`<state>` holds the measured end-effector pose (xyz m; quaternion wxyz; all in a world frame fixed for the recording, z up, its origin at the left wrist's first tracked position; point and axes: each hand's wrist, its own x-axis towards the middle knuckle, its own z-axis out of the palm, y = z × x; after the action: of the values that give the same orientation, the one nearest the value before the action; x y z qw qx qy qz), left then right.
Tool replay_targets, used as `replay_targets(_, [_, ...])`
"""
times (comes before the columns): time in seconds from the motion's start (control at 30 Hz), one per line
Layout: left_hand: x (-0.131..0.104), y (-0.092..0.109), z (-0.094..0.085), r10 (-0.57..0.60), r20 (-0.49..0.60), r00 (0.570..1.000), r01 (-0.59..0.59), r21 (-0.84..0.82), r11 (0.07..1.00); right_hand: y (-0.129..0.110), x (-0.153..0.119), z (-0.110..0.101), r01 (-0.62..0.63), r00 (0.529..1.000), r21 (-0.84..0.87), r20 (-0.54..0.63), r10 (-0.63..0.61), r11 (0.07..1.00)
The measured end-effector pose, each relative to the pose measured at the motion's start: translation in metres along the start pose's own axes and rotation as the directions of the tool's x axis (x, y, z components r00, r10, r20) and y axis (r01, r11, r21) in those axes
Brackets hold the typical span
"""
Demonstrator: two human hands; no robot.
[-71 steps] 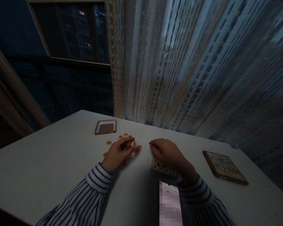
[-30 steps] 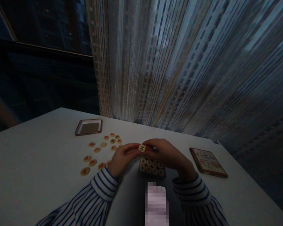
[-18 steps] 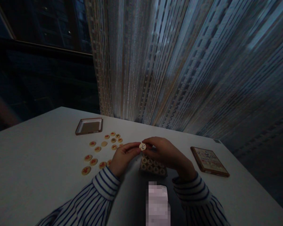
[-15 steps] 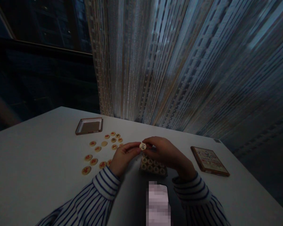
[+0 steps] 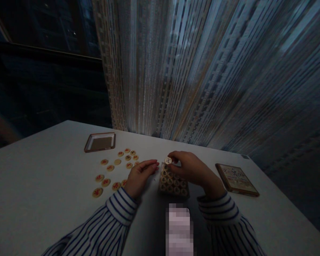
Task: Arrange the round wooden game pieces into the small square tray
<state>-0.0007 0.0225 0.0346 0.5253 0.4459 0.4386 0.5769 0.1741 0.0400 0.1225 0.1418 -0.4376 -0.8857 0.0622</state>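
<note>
Between the thumb and index finger of my right hand [image 5: 190, 166] is a round Chinese chess piece [image 5: 168, 161] with a dark character facing up. It is held over the far edge of a box [image 5: 174, 193] filled with rows of similar pieces. Part of the box's right side is hidden under that hand. My left hand [image 5: 140, 176] is just left of the box, fingers stretched forward and holding nothing. Beyond it to the left, several loose Chinese chess pieces [image 5: 106, 182] lie scattered on the white table [image 5: 56, 170], most with red characters, and one [image 5: 117, 162] looks blank.
An open shallow tray or lid [image 5: 86, 146] lies at the back left. On the right is a flat box or lid [image 5: 237, 179] with a printed top. A phone-like object [image 5: 179, 227], blurred out, sits nearest me. A string curtain [image 5: 154, 89] hangs behind the table.
The piece has left my left fingertips and moved slightly right and toward the box in my right hand. My left fingers have straightened. More of the box's rows now show.
</note>
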Motion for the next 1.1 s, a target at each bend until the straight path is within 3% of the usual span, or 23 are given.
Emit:
replay_targets(0.17, [-0.002,-0.008,0.002,0.147,-0.011,0.989,-0.133,0.355,0.925,0.009,-0.001,0.001,-0.049,0.999,-0.040,0.013,0.049,0.998])
replay_targets(0.3, [-0.007,-0.009,0.003,0.220,0.109,0.969,-0.244,0.540,0.805,0.015,-0.002,0.003,-0.076,0.996,-0.070,0.030,0.079,0.995])
replay_targets(0.43, [-0.009,-0.009,0.002,0.240,0.245,0.939,-0.342,0.614,0.712,0.019,-0.002,0.004,-0.091,0.994,-0.110,0.046,0.096,0.990])
replay_targets(0.67, [-0.007,-0.023,-0.003,0.248,0.391,0.887,-0.458,0.665,0.590,0.025,-0.002,0.008,-0.080,0.993,-0.180,0.070,0.093,0.980])
replay_targets(0.83, [-0.006,-0.032,-0.003,0.295,0.437,0.850,-0.525,0.651,0.548,0.030,0.000,0.014,-0.084,0.986,-0.215,0.121,0.112,0.973])
replay_targets(1.1, [-0.005,-0.031,-0.005,0.296,0.469,0.832,-0.553,0.663,0.504,0.036,0.002,0.021,-0.092,0.976,-0.239,0.172,0.135,0.967])
